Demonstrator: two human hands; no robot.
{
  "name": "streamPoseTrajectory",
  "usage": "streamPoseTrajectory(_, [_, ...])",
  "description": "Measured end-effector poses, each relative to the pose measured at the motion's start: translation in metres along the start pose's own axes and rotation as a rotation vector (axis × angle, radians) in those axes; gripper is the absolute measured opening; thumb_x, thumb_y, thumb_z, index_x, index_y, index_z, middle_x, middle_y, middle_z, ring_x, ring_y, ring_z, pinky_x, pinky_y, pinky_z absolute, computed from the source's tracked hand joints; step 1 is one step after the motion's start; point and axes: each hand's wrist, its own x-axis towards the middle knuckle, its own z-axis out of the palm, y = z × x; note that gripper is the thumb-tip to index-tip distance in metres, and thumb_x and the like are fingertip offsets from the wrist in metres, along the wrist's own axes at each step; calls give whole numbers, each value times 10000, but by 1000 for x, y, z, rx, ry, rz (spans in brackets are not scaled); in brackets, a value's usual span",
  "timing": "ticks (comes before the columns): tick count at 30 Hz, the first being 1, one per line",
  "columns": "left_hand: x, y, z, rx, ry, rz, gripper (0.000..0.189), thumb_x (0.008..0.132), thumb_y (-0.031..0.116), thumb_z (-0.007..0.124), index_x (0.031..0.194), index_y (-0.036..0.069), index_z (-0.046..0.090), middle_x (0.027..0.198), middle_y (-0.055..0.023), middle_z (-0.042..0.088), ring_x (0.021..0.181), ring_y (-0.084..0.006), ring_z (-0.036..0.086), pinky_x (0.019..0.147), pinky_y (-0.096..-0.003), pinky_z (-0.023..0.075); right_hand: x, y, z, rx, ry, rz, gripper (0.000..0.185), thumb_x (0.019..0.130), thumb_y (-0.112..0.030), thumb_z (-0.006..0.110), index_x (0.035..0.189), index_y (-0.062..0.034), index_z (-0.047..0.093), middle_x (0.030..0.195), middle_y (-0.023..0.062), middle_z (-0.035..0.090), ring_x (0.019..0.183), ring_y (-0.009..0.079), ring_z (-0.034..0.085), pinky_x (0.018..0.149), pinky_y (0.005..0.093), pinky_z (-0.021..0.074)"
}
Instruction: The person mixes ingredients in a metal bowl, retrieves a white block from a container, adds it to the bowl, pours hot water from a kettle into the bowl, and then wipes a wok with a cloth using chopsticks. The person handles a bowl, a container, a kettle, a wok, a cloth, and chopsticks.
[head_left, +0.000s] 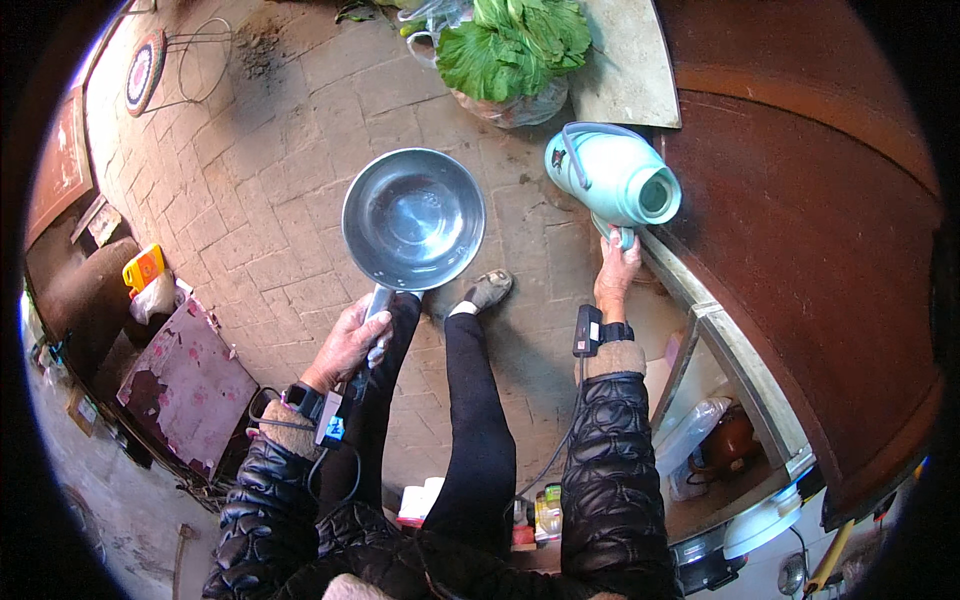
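My left hand (350, 339) grips the handle of a metal ladle-like pan (415, 217), its round bowl facing up over the brick floor. A little clear liquid seems to shine on the bowl's bottom. To the right, my right hand (619, 271) is closed around the side handle of a pale turquoise thermos flask (609, 169). The flask is tilted, its uncorked mouth (655, 196) turned toward me, and its grey carrying handle lies against the body. Pan and flask are apart. Whether the flask touches the cabinet edge beside it, I cannot tell.
Leafy green vegetables (517, 49) in plastic bags stand ahead near a pale board (626, 64). A dark red-brown tabletop (802, 247) curves along the right, above open shelving. A worn pink box (187, 386) is at left. A stool with a patterned seat (145, 73) stands farther off.
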Motion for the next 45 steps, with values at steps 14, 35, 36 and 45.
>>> streamPoseTrajectory(14, [-9, 7, 21, 69, -13, 50, 299, 911, 207, 503, 1165, 60, 444, 684, 27, 438, 511, -54, 425, 417, -190, 354, -66, -91, -33, -518, -115, -180, 309, 825, -33, 550, 1129, 8, 522, 1040, 149, 595, 916, 211, 598, 786, 308, 474])
streamPoseTrajectory(35, [-22, 12, 49, 369, -114, 106, 302, 915, 236, 479, 1162, 64, 454, 674, 16, 434, 494, -68, 403, 411, -199, 346, -204, -293, -144, -1103, 561, -241, 471, 734, -12, 593, 1187, -49, 469, 1074, 162, 523, 1012, 284, 531, 875, 373, 424])
streamPoseTrajectory(36, [-21, 13, 46, 371, -126, 95, 310, 916, 242, 483, 1167, 63, 452, 679, 14, 438, 502, -69, 407, 418, -200, 351, -218, -291, -133, -669, 357, -323, 476, 734, -12, 594, 1192, -42, 470, 1069, 141, 523, 1007, 247, 525, 871, 353, 424])
streamPoseTrajectory(45, [-16, 10, 30, 304, -125, 120, 249, 910, 276, 512, 1038, 66, 473, 727, 24, 458, 582, -53, 451, 465, -185, 395, -101, -155, -16, -219, -166, -98, 387, 744, -32, 608, 1114, -5, 500, 1098, 105, 525, 1026, 183, 502, 877, 305, 408])
